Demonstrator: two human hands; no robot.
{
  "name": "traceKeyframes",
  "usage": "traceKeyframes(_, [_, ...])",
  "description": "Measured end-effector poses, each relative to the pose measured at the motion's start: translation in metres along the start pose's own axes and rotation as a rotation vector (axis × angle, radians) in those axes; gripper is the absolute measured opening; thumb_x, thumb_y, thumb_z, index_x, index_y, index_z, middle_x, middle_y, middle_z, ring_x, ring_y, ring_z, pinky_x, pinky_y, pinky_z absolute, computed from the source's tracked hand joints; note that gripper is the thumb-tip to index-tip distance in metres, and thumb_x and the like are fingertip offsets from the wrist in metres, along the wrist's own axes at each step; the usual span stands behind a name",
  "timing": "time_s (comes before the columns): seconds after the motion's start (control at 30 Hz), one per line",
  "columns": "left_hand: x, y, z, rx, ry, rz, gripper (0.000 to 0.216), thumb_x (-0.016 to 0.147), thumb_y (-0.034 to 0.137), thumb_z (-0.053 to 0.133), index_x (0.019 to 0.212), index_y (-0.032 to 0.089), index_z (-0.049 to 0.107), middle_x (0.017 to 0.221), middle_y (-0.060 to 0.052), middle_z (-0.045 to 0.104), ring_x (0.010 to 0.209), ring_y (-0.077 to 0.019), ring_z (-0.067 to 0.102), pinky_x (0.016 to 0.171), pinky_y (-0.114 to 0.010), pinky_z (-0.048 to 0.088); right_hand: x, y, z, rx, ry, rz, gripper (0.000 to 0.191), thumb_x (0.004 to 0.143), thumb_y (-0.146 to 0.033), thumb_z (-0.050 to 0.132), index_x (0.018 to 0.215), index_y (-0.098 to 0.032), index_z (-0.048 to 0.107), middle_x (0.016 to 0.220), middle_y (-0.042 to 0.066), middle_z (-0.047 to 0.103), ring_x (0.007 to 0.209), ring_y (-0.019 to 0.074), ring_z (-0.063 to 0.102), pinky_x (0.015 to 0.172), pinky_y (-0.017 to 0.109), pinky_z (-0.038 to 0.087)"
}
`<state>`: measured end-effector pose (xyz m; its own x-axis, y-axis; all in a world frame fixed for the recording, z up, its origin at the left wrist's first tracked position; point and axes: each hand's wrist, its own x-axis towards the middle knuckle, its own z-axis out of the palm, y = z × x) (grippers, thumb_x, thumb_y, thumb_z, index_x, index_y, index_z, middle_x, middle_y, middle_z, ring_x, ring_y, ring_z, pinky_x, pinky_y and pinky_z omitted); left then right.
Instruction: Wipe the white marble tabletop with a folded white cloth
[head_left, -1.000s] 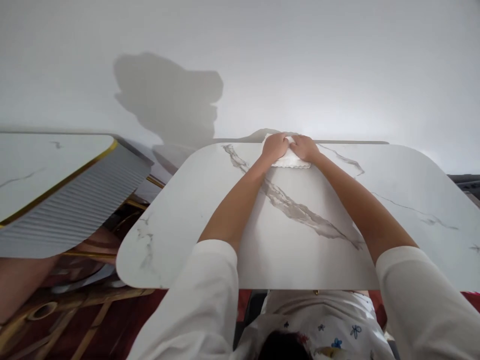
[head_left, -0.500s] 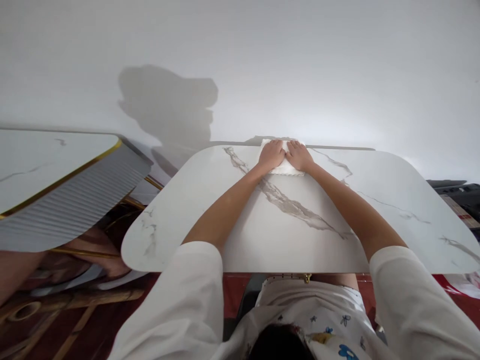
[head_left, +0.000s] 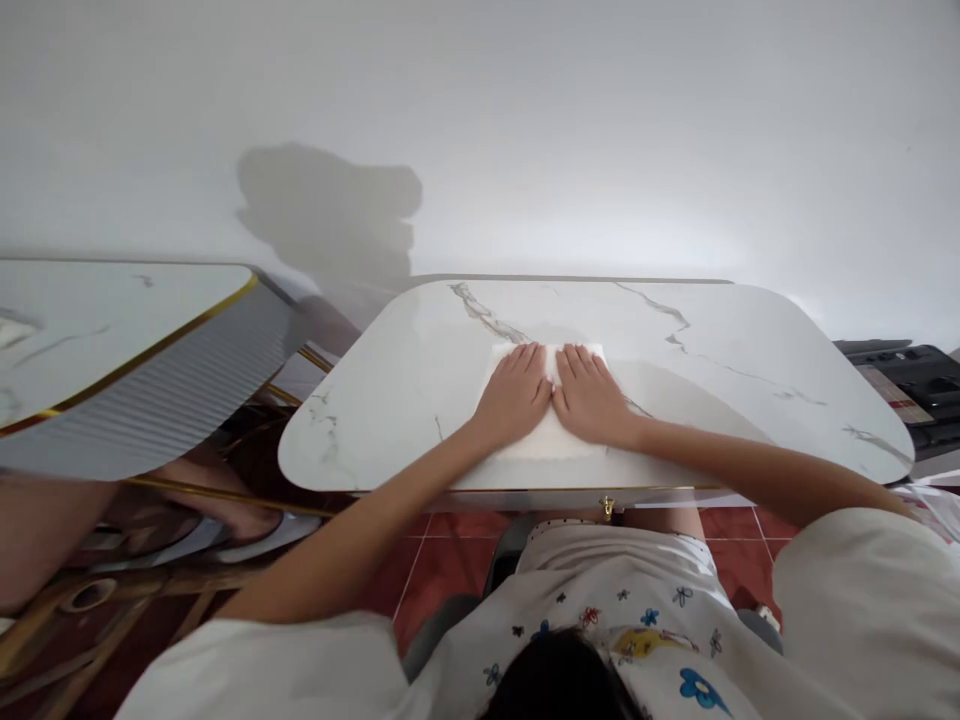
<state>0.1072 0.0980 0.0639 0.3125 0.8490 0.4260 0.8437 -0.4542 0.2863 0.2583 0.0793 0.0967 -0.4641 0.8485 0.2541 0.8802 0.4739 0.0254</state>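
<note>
My left hand (head_left: 514, 397) lies flat on a white cloth (head_left: 546, 440), fingers stretched out and pointing toward the wall. Beside it my right hand (head_left: 592, 396) presses flat on the same cloth, its thumb close against the left thumb. Neither hand wraps round the cloth; both palms hide much of it. Under the cloth is a white marble-patterned tabletop (head_left: 735, 340) with grey-brown veins and rounded corners. The cloth sits near the middle of the top, toward the front edge.
A pale wall (head_left: 600, 130) stands directly behind the tabletop. On the left is a second marble-topped table (head_left: 127, 310) with gold trim and a ribbed grey side. Another person's leg and foot (head_left: 240, 505) show below it. Dark objects (head_left: 930, 385) lie beyond the right end.
Both hands have drawn back from the wall-side edge toward my body, bringing the cloth with them. My elbows are now bent wider, and the view has shifted slightly.
</note>
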Motion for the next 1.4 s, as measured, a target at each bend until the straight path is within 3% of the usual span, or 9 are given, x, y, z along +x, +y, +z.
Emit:
traceKeyframes(0.13, [-0.041,0.03,-0.004,-0.015,0.013,-0.071,0.057,0.092,0.033,0.027,0.143,0.011,0.038,0.148,-0.016,0.042,0.14,-0.0301,0.034,0.116,-0.048,0.026,-0.039,-0.008,-0.011,0.053,-0.044,-0.023,0.061,0.094,-0.033,0.026,0.147,-0.005,0.034,0.155,0.015,0.031,0.145,0.0264,0.024,0.118,0.044,0.021])
traceKeyframes(0.23, [-0.05,0.059,0.0,-0.052,0.043,-0.116,0.056,0.092,0.033,0.03,0.144,0.015,0.037,0.148,-0.015,0.042,0.14,-0.0304,0.034,0.116,-0.049,0.027,-0.062,0.006,-0.019,0.073,-0.071,-0.033,0.06,0.094,-0.034,0.027,0.148,-0.008,0.034,0.156,0.012,0.03,0.145,0.0243,0.023,0.119,0.043,0.022])
traceKeyframes(0.4, [-0.036,0.109,0.01,-0.098,0.029,-0.093,0.055,0.091,0.03,0.032,0.143,0.011,0.037,0.149,-0.017,0.04,0.141,-0.0305,0.033,0.116,-0.049,0.028,-0.092,0.045,-0.029,0.05,-0.062,0.009,0.059,0.094,-0.033,0.03,0.15,-0.013,0.031,0.156,0.009,0.029,0.146,0.0231,0.02,0.118,0.045,0.024])
traceKeyframes(0.53, [-0.014,0.119,0.012,-0.089,-0.037,-0.015,0.055,0.092,0.026,0.029,0.14,0.0,0.037,0.149,-0.022,0.039,0.141,-0.0313,0.03,0.116,-0.048,0.026,-0.092,0.067,-0.029,0.027,-0.066,0.047,0.059,0.094,-0.033,0.03,0.149,-0.011,0.03,0.156,0.011,0.031,0.145,0.0254,0.022,0.117,0.048,0.025])
traceKeyframes(0.67, [0.024,0.099,0.015,-0.109,-0.039,0.03,0.049,0.091,0.026,0.032,0.135,0.006,0.043,0.145,-0.018,0.045,0.138,-0.0283,0.036,0.115,-0.046,0.028,-0.058,0.087,-0.02,0.028,-0.049,0.036,0.059,0.095,-0.035,0.029,0.149,-0.012,0.03,0.155,0.012,0.031,0.145,0.0261,0.023,0.117,0.049,0.023])
traceKeyframes(0.8, [0.077,0.076,0.023,-0.07,0.016,0.054,0.037,0.089,0.02,0.036,0.119,0.008,0.054,0.128,-0.018,0.057,0.127,-0.0273,0.046,0.111,-0.042,0.033,-0.003,0.114,-0.013,0.0,-0.064,0.014,0.06,0.094,-0.034,0.029,0.147,-0.006,0.032,0.155,0.016,0.031,0.144,0.0285,0.025,0.116,0.049,0.022])
traceKeyframes(1.03, [0.165,0.043,0.039,-0.022,0.066,0.034,0.028,0.088,0.013,0.037,0.106,0.01,0.058,0.113,-0.016,0.062,0.115,-0.0256,0.052,0.106,-0.038,0.036,0.094,0.158,-0.006,-0.035,-0.072,0.037,0.052,0.094,-0.026,0.027,0.136,-0.001,0.044,0.148,0.021,0.041,0.139,0.0313,0.033,0.112,0.047,0.028])
traceKeyframes(1.23, [0.223,0.014,0.051,-0.01,0.069,0.008,0.032,0.09,0.014,0.033,0.107,0.011,0.06,0.116,-0.015,0.063,0.115,-0.0243,0.053,0.1,-0.035,0.039,0.152,0.183,0.005,-0.015,0.042,0.044,0.038,0.093,-0.019,0.03,0.118,-0.01,0.056,0.135,0.017,0.055,0.129,0.0282,0.044,0.107,0.043,0.033])
traceKeyframes(1.4, [0.256,-0.002,0.058,-0.02,-0.023,-0.132,0.035,0.092,0.022,0.032,0.093,0.016,0.067,0.097,-0.011,0.069,0.096,-0.025,0.062,0.086,-0.035,0.046,0.183,0.193,0.009,0.033,-0.008,0.203,0.036,0.098,-0.03,0.028,0.1,-0.016,0.061,0.113,0.014,0.067,0.106,0.0284,0.06,0.089,0.038,0.044])
